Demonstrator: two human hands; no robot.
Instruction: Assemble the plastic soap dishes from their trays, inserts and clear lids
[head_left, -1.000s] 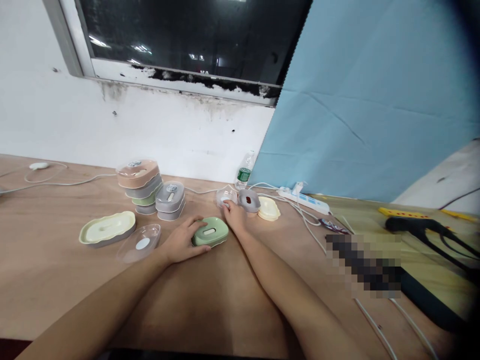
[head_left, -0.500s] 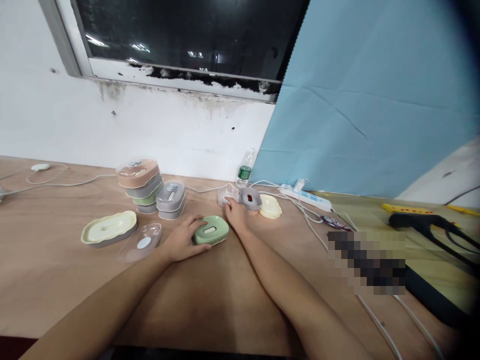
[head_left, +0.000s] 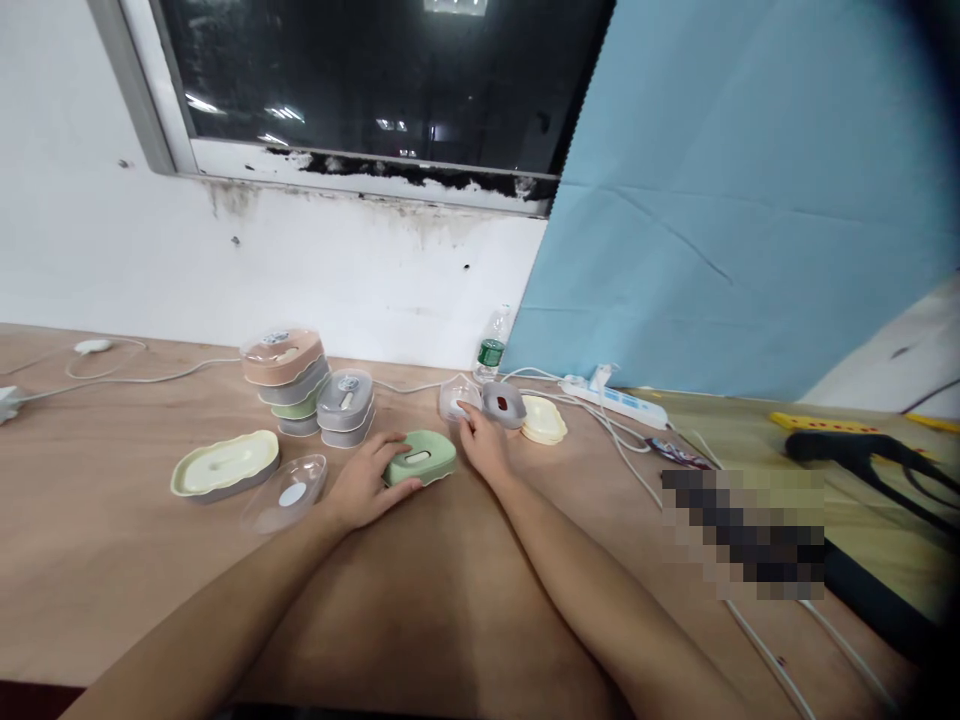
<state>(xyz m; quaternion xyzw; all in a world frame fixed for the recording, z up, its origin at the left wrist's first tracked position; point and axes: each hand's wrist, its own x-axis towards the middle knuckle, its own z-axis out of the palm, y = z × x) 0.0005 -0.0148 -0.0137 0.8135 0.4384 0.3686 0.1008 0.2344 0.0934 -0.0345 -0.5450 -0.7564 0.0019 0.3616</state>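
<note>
My left hand [head_left: 367, 480] grips the left end of a green soap box [head_left: 431, 455], thumb along its near side and fingers over the top. The oval box has a light slot in its middle and lies flat on the table. My right hand [head_left: 486, 447] reaches forward, index finger stretched onto a clear plastic lid [head_left: 450, 392] with a white round label. Its other fingers are partly hidden. Just right of that lid sit a grey soap box [head_left: 510, 403] and some cream trays [head_left: 545, 420]. Another clear lid [head_left: 277, 505] lies left of my left hand.
A stack of pink, grey and green boxes [head_left: 283, 362] stands at the left rear, beside stacked grey boxes [head_left: 346, 400]. In front is a cream-and-grey tray [head_left: 229, 468]. A water bottle [head_left: 492, 345], power strip [head_left: 615, 400] and loose cables lie near the wall.
The view has tilted slightly, so everything sits a little lower in the picture. Both hands keep nearly the same places, the left on the green box and the right at the clear lid.
</note>
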